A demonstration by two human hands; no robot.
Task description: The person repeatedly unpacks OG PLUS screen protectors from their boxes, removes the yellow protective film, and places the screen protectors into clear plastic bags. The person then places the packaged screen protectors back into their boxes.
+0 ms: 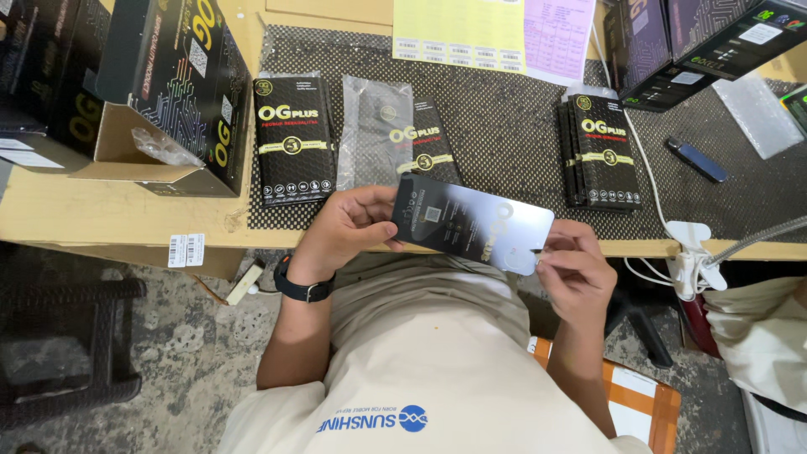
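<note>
My left hand (349, 225) grips the left end of a flat black glossy packet (466, 223), held level just over the table's front edge. My right hand (574, 271) pinches the packet's right end, where a small clear tab sticks out. A black watch sits on my left wrist. On the dark mesh mat (504, 118) behind lie a stack of the same black packets at the left (292, 151), a clear sleeve half over another packet (399, 143) in the middle, and a taller stack at the right (601, 151).
An open black carton (160, 92) stands on the wooden table at the left. More black boxes (698, 42) sit at the back right. Yellow and pink label sheets (487, 34) lie at the back. A blue pen (696, 160), a white cable and a clamp (691, 252) are at the right.
</note>
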